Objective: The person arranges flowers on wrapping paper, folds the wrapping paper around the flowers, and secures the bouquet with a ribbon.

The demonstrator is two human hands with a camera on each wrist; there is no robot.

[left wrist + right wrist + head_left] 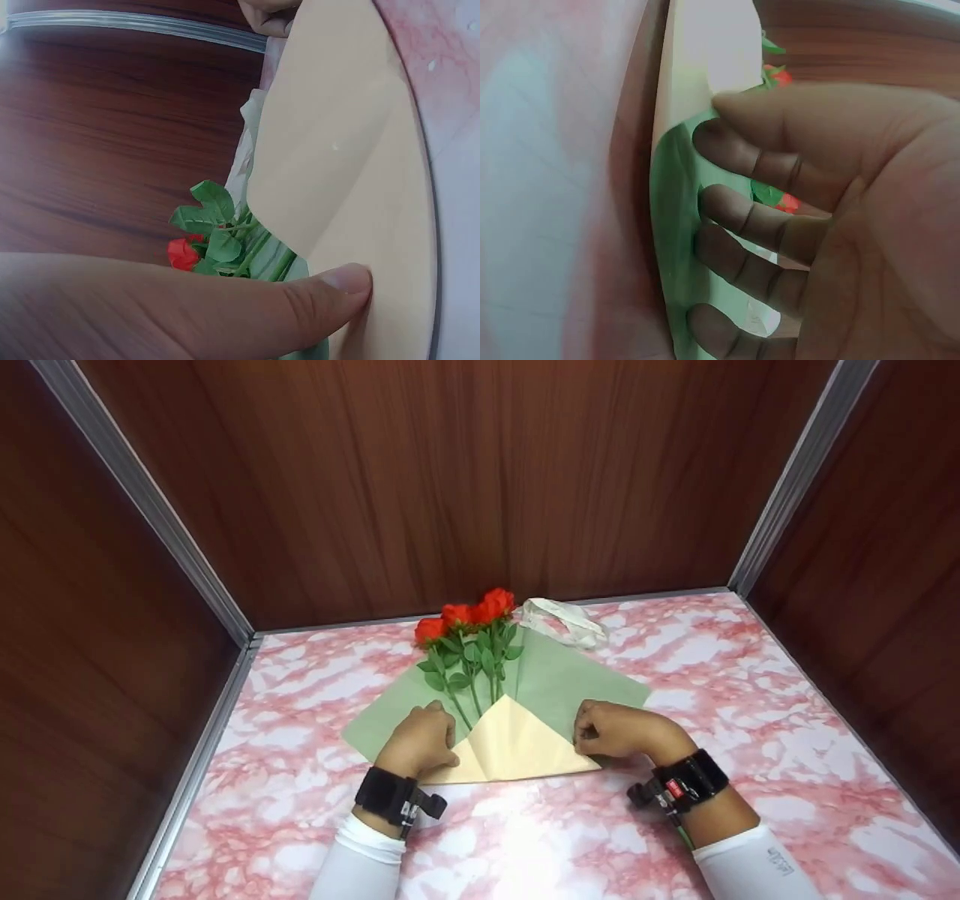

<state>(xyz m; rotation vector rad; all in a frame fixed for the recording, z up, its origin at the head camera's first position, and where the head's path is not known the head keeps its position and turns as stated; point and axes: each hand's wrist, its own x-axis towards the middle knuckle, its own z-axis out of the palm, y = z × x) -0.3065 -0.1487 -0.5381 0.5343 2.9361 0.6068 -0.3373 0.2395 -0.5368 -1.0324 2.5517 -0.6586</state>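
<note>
A sheet of wrapping paper, green on its upper face and cream on its folded-up lower corner, lies on the table. Three red artificial roses rest on it, the lower ends of their stems hidden under the cream flap. At the flap's left end, my left hand holds the paper, its thumb pressed on the cream side; its other fingertips are hidden. On the right, my right hand pinches the fold's edge between thumb and forefinger, the other fingers curled against the green side.
A loose white ribbon lies behind the paper, right of the roses. The pink-and-white marbled table is bounded by brown wood-grain panels at the back and both sides, with metal strips at the corners.
</note>
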